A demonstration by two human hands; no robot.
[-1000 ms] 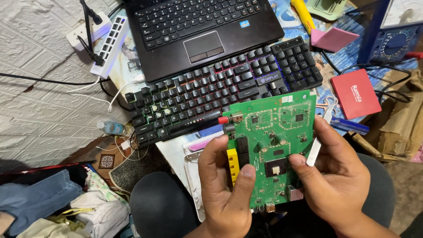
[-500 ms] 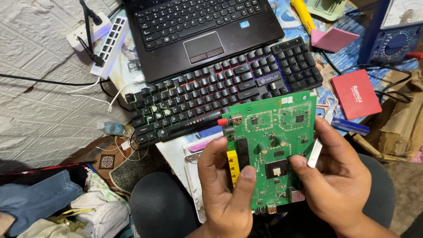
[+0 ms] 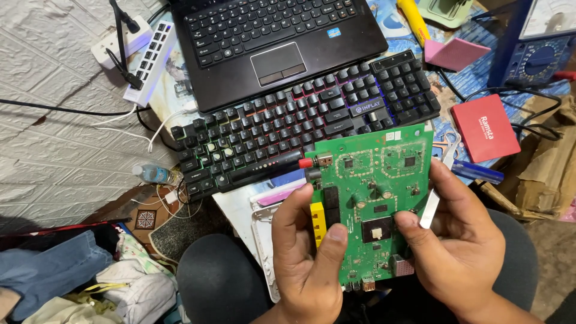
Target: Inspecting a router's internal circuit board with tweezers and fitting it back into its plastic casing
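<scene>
- Left hand (image 3: 309,258) is gripping the green rectangular circuit board (image 3: 372,204) along its left edge, thumb pressing across the face just below the yellow port block (image 3: 318,223), fingers wrapping behind.
- Holding it well, as I judge it, is meaning pressure on the bare edges and the plastic ports, not on the small soldered parts, with the board staying tilted flat toward the eyes.
- Green board is sitting above the lap, between both hands, just in front of the black backlit mechanical keyboard (image 3: 300,129); a black laptop (image 3: 270,42) is lying beyond that.
- Board is showing a red-tipped connector (image 3: 306,162) at its top-left corner, two outlined square chip areas up top, a dark square chip with a pale pad (image 3: 377,230) in the middle, and dusty patches.
- Right hand (image 3: 459,240) is bracing the right edge, thumb touching the face, fingers closing on slim silver metal tweezers (image 3: 438,189) that are lying alongside the board.
- Red flat rectangular case (image 3: 485,127) is resting well to the right.
</scene>
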